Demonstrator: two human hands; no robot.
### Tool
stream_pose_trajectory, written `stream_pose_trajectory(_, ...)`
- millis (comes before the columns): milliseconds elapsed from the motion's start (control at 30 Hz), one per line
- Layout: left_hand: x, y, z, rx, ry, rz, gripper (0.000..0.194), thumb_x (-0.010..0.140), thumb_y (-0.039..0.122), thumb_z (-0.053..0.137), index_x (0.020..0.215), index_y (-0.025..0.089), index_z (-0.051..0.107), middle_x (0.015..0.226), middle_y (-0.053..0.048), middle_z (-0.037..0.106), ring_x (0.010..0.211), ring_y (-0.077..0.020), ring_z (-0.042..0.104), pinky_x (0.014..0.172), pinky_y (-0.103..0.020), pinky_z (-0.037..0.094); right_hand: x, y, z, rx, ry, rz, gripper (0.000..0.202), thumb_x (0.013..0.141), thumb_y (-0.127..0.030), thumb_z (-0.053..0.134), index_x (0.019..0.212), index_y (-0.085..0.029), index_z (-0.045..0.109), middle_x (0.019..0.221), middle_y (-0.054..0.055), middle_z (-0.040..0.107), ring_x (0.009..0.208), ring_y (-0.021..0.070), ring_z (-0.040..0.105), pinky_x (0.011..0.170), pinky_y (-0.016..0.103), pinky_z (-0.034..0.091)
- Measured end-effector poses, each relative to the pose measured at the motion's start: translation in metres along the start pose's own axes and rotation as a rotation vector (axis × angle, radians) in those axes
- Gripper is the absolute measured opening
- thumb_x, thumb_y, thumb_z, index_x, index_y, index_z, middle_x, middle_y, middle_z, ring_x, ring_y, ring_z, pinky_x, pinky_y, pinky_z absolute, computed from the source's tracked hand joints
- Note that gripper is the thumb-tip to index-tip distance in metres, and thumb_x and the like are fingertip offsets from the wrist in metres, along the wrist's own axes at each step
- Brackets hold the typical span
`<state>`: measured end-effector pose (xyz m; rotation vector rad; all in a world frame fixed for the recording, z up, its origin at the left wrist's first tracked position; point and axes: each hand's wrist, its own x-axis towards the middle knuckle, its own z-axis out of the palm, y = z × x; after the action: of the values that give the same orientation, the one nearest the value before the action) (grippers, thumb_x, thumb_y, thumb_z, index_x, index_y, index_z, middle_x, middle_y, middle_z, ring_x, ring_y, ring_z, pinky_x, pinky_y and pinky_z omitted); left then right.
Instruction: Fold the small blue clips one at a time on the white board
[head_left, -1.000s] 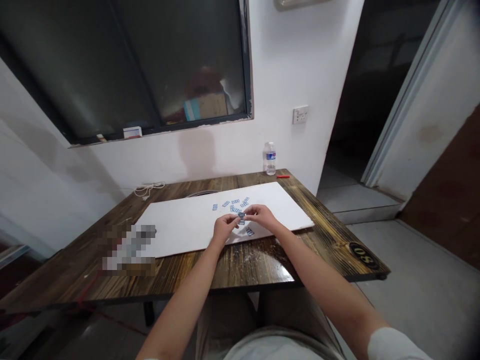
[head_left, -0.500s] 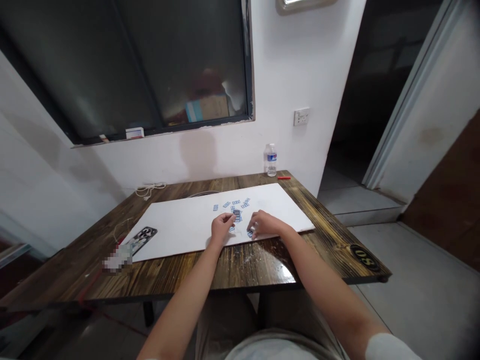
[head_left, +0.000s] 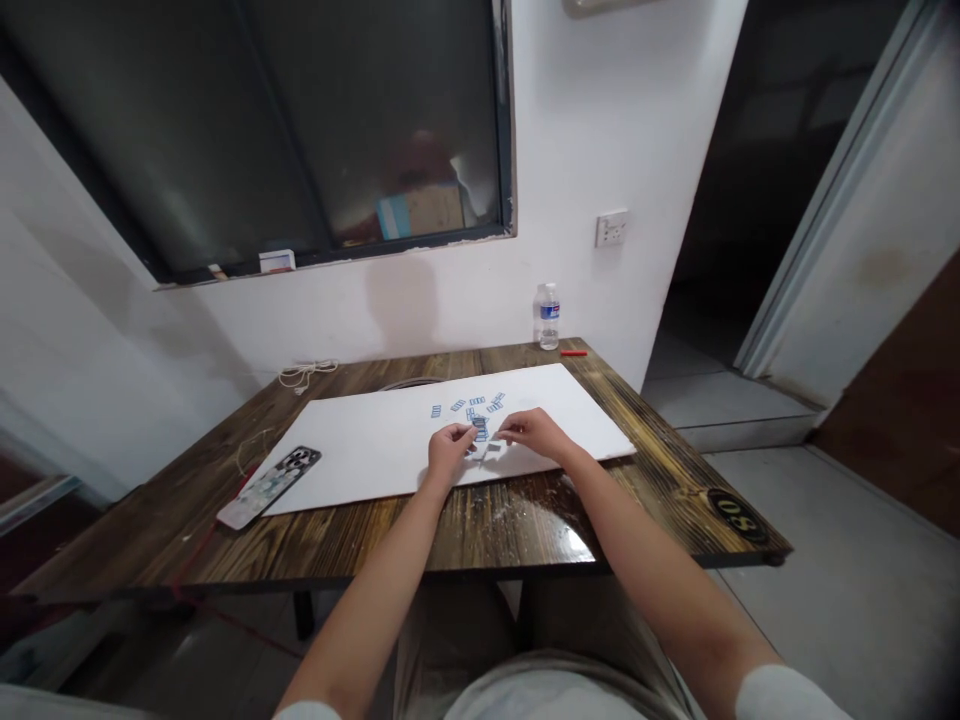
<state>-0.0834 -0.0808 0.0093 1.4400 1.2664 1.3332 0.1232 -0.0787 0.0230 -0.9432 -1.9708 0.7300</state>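
Observation:
Several small flat rectangular pieces with blue outlines and stripes [head_left: 478, 401] lie scattered on a white board [head_left: 375, 440]. My left hand [head_left: 450, 448] is closed in a pinch at the near side of the cluster. At its fingertips is a small dark striped piece [head_left: 478, 425]. Across from it, my right hand [head_left: 536, 432] hovers low over the board with thumb and fingers drawn together. Just below those fingertips shows a blurred grey piece [head_left: 493, 448]; whether it is gripped or loose is hard to see.
A phone in a patterned case [head_left: 271, 485] overlaps the board's left edge. At the back of the wooden table [head_left: 360, 545] stand a water bottle [head_left: 550, 318] and, lying beside it, a red pen-like stick [head_left: 574, 353]. A white cable [head_left: 306, 372] is coiled at the back left.
My right hand has lifted and moved a little away from the board's front edge, its fingertips nearer the cluster. My left hand keeps its pinch almost in place. The view has shifted slightly.

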Motion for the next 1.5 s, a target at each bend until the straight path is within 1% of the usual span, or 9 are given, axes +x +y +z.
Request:
stream_pose_trajectory(200,-0.001,-0.002,0.001,0.020,0.011,-0.021,0.033,0.061,0.046,0.075,0.068,0.014,0.069,0.054,-0.002,0.064,0.050,-0.0137,0.060,0.049,-0.022,0.045,0.000,-0.003,-0.001,0.090,0.209,-0.034,0.032,0.078,-0.050,0.067,0.081,-0.019,0.075,0.066,0.003,0.071,0.058,0.0134,0.059,0.053,0.023,0.042)
stream_pose_trajectory(400,-0.002,-0.001,0.002,0.011,-0.028,-0.037,0.035,0.059,0.047,0.076,0.068,0.014,0.069,0.058,-0.004,0.066,0.053,-0.0152,0.063,0.050,-0.023,0.046,-0.001,-0.002,0.008,0.010,0.391,-0.148,0.021,0.081,-0.040,0.067,0.078,-0.020,0.073,0.073,0.004,0.073,0.064,0.0151,0.062,0.060,0.027,0.048)
stream_pose_trajectory(667,-0.002,0.001,0.002,-0.066,-0.070,-0.104,0.040,0.055,0.050,0.079,0.070,0.013,0.070,0.061,-0.006,0.068,0.056,-0.0159,0.064,0.051,-0.023,0.045,0.000,0.001,0.029,-0.294,0.334,-0.417,0.010,0.085,-0.020,0.062,0.078,-0.020,0.070,0.073,0.004,0.070,0.070,0.0166,0.059,0.068,0.030,0.048)
stream_pose_trajectory(833,0.002,-0.005,0.003,-0.130,-0.077,-0.120,0.046,0.053,0.053,0.080,0.073,0.013,0.070,0.065,-0.006,0.068,0.057,-0.0155,0.064,0.051,-0.022,0.046,0.001,0.005,0.034,-0.377,0.283,-0.451,0.013,0.085,-0.012,0.059,0.082,-0.019,0.070,0.076,0.006,0.070,0.073,0.0173,0.059,0.070,0.030,0.049)
stream_pose_trajectory(1000,0.003,-0.007,0.001,-0.141,-0.111,-0.074,0.046,0.058,0.055,0.078,0.076,0.013,0.070,0.066,-0.006,0.068,0.058,-0.0160,0.065,0.051,-0.023,0.047,0.001,0.004,0.033,-0.406,0.294,-0.461,0.016,0.086,-0.012,0.056,0.085,-0.019,0.070,0.077,0.007,0.069,0.075,0.0179,0.059,0.071,0.032,0.049)
stream_pose_trajectory(1133,0.003,-0.007,0.001,-0.101,-0.092,-0.044,0.042,0.061,0.052,0.076,0.077,0.013,0.070,0.067,-0.006,0.069,0.057,-0.0156,0.064,0.052,-0.023,0.048,0.001,0.004,0.035,-0.434,0.232,-0.466,0.016,0.085,-0.012,0.057,0.089,-0.020,0.071,0.081,0.007,0.069,0.080,0.0187,0.059,0.075,0.033,0.049)
stream_pose_trajectory(1300,0.006,-0.010,0.000,-0.068,0.057,-0.065,0.038,0.061,0.048,0.075,0.076,0.014,0.070,0.063,-0.005,0.067,0.054,-0.0142,0.063,0.050,-0.022,0.047,0.002,0.010,0.033,-0.358,0.279,-0.368,0.022,0.083,-0.009,0.057,0.094,-0.021,0.072,0.090,0.006,0.071,0.086,0.0192,0.061,0.080,0.034,0.049)
stream_pose_trajectory(1433,0.007,-0.011,-0.003,-0.066,0.161,-0.058,0.036,0.062,0.046,0.073,0.078,0.014,0.069,0.063,-0.003,0.067,0.053,-0.0132,0.063,0.048,-0.021,0.047,0.005,0.019,0.021,-0.359,0.387,-0.060,0.025,0.083,-0.010,0.056,0.100,-0.020,0.072,0.099,0.006,0.073,0.096,0.0214,0.062,0.089,0.037,0.048)
stream_pose_trajectory(1500,0.007,-0.011,-0.004,-0.059,0.189,-0.059,0.035,0.063,0.046,0.072,0.078,0.014,0.069,0.063,-0.003,0.067,0.053,-0.0133,0.063,0.047,-0.020,0.046,0.010,0.023,0.014,-0.384,0.383,0.095,0.027,0.084,-0.012,0.055,0.104,-0.020,0.071,0.106,0.006,0.072,0.101,0.0222,0.062,0.093,0.037,0.046)
